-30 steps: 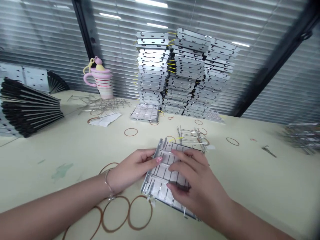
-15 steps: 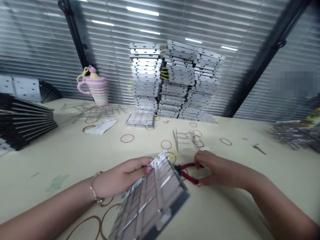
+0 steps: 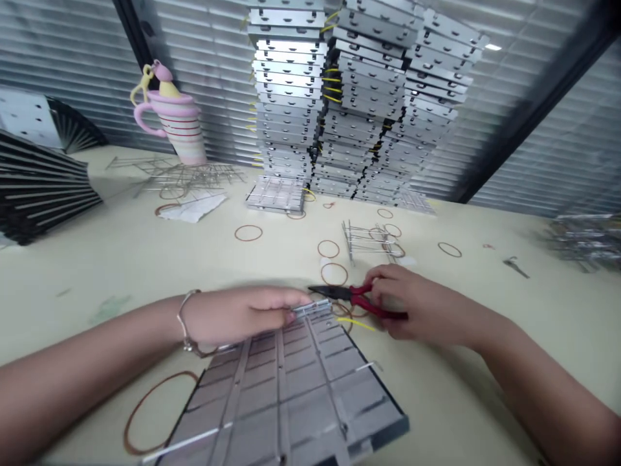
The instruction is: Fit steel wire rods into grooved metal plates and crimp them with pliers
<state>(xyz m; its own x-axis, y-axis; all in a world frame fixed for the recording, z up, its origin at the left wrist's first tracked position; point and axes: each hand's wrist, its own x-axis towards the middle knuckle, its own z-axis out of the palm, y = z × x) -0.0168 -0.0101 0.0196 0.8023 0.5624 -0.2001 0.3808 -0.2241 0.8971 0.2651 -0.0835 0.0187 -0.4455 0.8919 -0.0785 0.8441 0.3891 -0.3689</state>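
Now that the slotted metal panel (image 3: 286, 388) lies flat on the counter (image 3: 97, 272) instead of tipped up, the left hand (image 3: 237, 316) rests at its far edge, fingers (image 3: 272, 299) together across the rim; whether they actually grip it is hidden. Just beyond that edge, the right hand (image 3: 402, 304) closes narrowly around red-handled needle-nose pliers (image 3: 352, 294), their tips pointing toward the left fingertips. A yellow wire (image 3: 356, 322) lies just past the panel, near brown rubber bands (image 3: 334, 274). Farther beyond the panel stand a wire rack (image 3: 366, 243), tall stacks of metal panels (image 3: 291, 110) and a pink-striped mug (image 3: 174, 116).
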